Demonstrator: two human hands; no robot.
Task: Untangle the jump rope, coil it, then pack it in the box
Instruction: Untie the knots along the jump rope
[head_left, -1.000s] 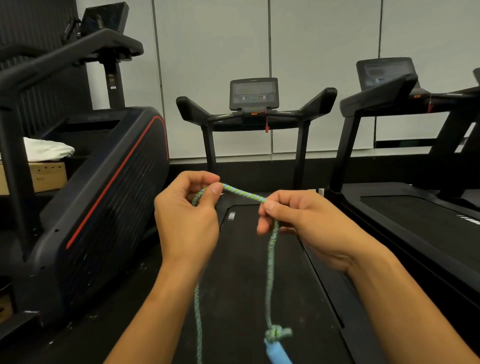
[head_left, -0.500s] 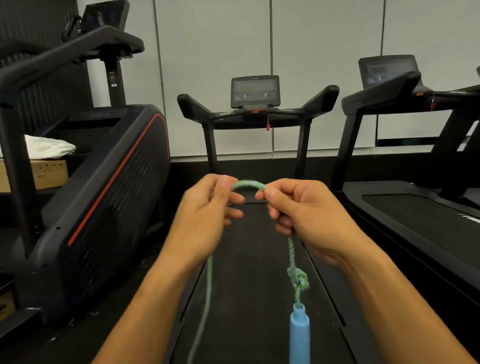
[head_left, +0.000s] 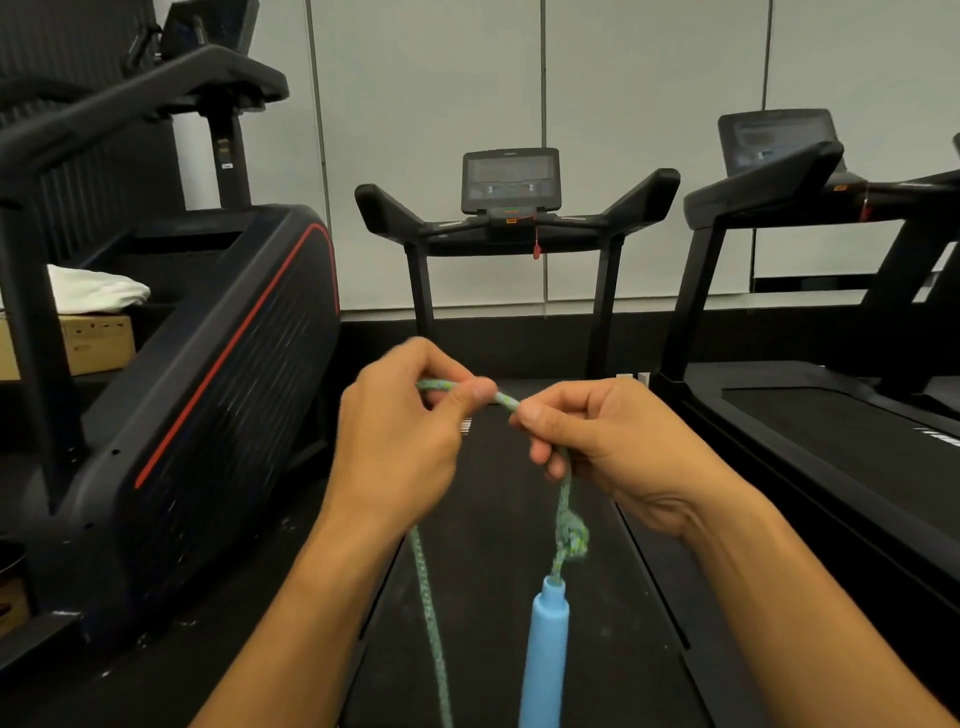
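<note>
Since a second ago, hands moved closer and blue handle (head_left: 543, 660) rose into view, hanging vertical under a knot (head_left: 571, 538). Left hand (head_left: 400, 441) and right hand (head_left: 613, 447) each pinch the green jump rope (head_left: 506, 400), short span horizontal between them, tails dropping down. Cardboard box (head_left: 78, 343) far left behind exercise machine (head_left: 208, 389); treadmill (head_left: 519, 218) belt ahead, open room between machines.

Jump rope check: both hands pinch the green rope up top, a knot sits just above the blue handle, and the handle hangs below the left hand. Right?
Not quite. In the head view the blue handle and the knot hang below the right hand, not the left hand. Both hands do pinch the green rope up top.
</note>
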